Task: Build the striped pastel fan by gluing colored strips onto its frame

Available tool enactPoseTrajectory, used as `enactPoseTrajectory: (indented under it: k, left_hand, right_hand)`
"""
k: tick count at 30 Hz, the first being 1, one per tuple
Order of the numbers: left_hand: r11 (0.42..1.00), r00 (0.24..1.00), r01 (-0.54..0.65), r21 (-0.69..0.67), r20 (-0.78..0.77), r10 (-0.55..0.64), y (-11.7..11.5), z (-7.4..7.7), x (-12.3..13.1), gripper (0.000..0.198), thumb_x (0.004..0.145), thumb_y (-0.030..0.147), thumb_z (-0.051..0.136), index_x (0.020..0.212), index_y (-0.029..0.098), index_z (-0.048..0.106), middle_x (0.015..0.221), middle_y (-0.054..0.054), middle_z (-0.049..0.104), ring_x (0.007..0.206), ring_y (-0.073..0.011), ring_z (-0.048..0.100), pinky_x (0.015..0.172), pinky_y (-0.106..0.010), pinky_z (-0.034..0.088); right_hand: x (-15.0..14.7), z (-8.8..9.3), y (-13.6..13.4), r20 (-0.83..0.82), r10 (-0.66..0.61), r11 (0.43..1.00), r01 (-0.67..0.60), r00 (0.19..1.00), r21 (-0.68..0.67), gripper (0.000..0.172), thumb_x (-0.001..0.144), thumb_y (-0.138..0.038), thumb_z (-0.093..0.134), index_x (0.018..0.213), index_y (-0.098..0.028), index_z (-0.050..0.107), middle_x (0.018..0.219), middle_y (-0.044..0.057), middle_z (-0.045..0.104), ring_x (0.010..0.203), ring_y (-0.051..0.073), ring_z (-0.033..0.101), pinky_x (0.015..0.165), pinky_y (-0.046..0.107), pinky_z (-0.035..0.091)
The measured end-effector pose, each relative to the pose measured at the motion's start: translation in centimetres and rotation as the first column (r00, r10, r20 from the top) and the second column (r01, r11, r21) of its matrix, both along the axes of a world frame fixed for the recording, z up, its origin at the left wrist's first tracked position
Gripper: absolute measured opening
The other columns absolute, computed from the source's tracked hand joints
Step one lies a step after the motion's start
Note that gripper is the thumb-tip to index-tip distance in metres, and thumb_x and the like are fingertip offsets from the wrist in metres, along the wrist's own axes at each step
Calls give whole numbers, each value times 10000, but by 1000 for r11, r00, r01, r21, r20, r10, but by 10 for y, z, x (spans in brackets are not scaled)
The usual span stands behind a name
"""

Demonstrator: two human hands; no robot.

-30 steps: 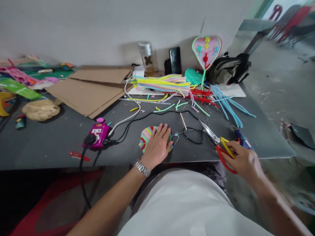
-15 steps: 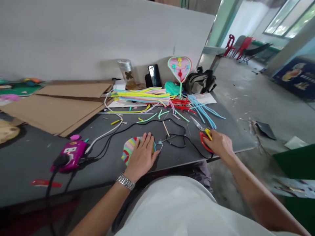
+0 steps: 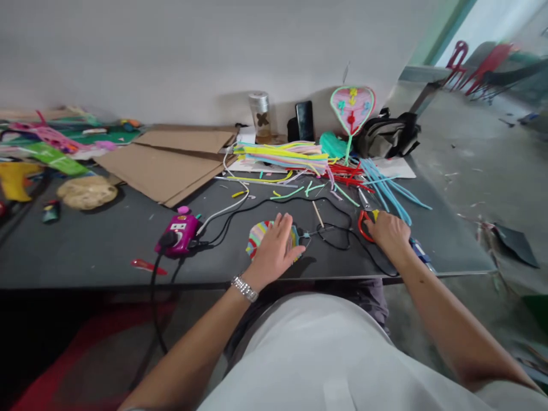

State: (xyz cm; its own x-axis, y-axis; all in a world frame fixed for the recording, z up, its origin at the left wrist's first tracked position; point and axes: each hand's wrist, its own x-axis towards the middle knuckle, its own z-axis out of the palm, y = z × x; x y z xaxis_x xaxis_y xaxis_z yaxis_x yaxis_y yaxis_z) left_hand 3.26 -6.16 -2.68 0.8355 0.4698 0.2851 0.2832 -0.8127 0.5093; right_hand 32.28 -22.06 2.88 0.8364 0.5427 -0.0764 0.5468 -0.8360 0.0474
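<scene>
My left hand [image 3: 276, 246] lies flat, fingers spread, on a striped multicoloured oval piece [image 3: 257, 234] on the dark table [image 3: 94, 251]. A thin wire loop pokes out at the piece's right side. My right hand [image 3: 387, 231] rests on the table to the right, fingers curled over the red and yellow handles of a pair of scissors [image 3: 366, 220], whose blades point away toward the pipe cleaners. A blue glue gun [image 3: 422, 254] lies just right of that hand, near the table's edge.
A purple power strip [image 3: 177, 234] with black and white cables sits left of the piece. Piles of coloured pipe cleaners [image 3: 282, 153], cardboard sheets [image 3: 171, 160], a metal flask [image 3: 261, 114], a phone [image 3: 304, 120], a heart-shaped fan [image 3: 351, 108] and a black bag [image 3: 387, 134] line the back.
My right hand has carried the scissors forward and set them flat on the table; it was lifted near the front edge before. My left hand stays on the striped piece. The camera view shifted.
</scene>
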Motion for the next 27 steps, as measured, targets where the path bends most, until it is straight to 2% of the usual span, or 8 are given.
enactPoseTrajectory:
  k: [3, 6, 9, 15, 18, 23, 25, 27]
  left_hand:
    - [980, 962, -104, -167, 235, 142, 10, 15, -25, 636, 1088, 485, 507, 1627, 159, 422, 1675, -182, 457, 1611, -320, 354, 1308, -550, 358]
    - [924, 886, -236, -300, 324, 331, 13, 27, -55, 522, 1062, 461, 565, 1491, 167, 605, 1551, -158, 614, 1481, -305, 556, 1263, -503, 440]
    - [845, 826, -338, -415, 299, 478, 7, 32, -82, 479, 1028, 470, 611, 1391, 168, 693, 1439, -144, 704, 1297, -299, 699, 1160, -480, 547]
    - [713, 693, -366, -598, 336, 637, -5, 34, -111, 394, 976, 435, 692, 1244, 155, 770, 1241, -123, 795, 1153, -256, 758, 1025, -375, 611]
    - [675, 583, -383, -631, 401, 706, -2, 39, -117, 304, 983, 387, 692, 1174, 172, 791, 1173, -97, 809, 1058, -210, 775, 891, -295, 624]
    - [690, 368, -389, -610, 584, 723, 1, 54, -122, 177, 965, 282, 705, 1081, 194, 806, 1063, -64, 806, 956, -172, 764, 786, -255, 593]
    - [698, 344, -394, -598, 608, 715, 0, 57, -120, 158, 960, 264, 708, 1061, 199, 810, 1028, -55, 802, 922, -161, 757, 758, -243, 579]
    - [703, 367, -379, -602, 599, 712, -2, 56, -118, 151, 962, 268, 708, 1052, 204, 810, 1012, -47, 800, 908, -156, 754, 749, -237, 574]
  right_hand:
    - [-18, 0, -2, 133, 240, 963, -254, 962, 94, 324, 1056, -321, 503, 1119, -94, 725, 1116, 230, 732, 1026, 331, 705, 850, 398, 484]
    - [-46, -10, 5, 237, 635, 718, -675, 735, 170, 253, 1046, -228, 497, 1022, -158, 738, 1034, 143, 716, 941, 252, 626, 814, 349, 424]
    - [-72, -23, 24, 265, 803, 513, -845, 534, 150, 208, 1020, -165, 527, 984, -177, 732, 1057, 124, 690, 934, 235, 558, 802, 346, 379]
    - [-90, -21, 59, 190, 820, 542, -839, 540, 42, 214, 963, -64, 544, 856, -156, 705, 954, 127, 676, 852, 228, 523, 724, 356, 317]
    - [-95, -6, 55, 157, 839, 497, -851, 521, 171, 241, 989, -90, 504, 859, -169, 690, 923, 104, 670, 820, 208, 531, 708, 341, 318]
    - [-116, 9, 27, -231, 785, 548, -473, 574, 690, 161, 983, -228, 537, 872, -202, 651, 798, 24, 634, 737, 158, 539, 697, 295, 376]
    - [-127, 10, 20, -536, 703, 655, -132, 468, 744, 149, 927, -332, 634, 845, -208, 637, 702, -17, 588, 629, 127, 480, 620, 275, 356]
    - [-138, 9, 17, -773, 592, 754, 181, 230, 631, 266, 837, -437, 751, 817, -205, 621, 660, -44, 560, 534, 85, 384, 535, 253, 285]
